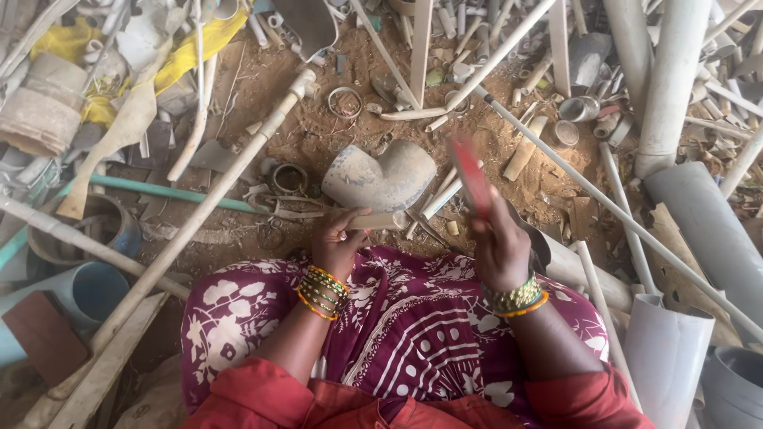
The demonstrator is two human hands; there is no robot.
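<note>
I see my left hand (340,241) pinching 1 short beige plastic pipe offcut (380,220), just below the grey pipe elbow (381,176). My right hand (499,248) grips a blurred red-handled blade (472,175). The offcut looks light, stiff; hold its near end.
</note>
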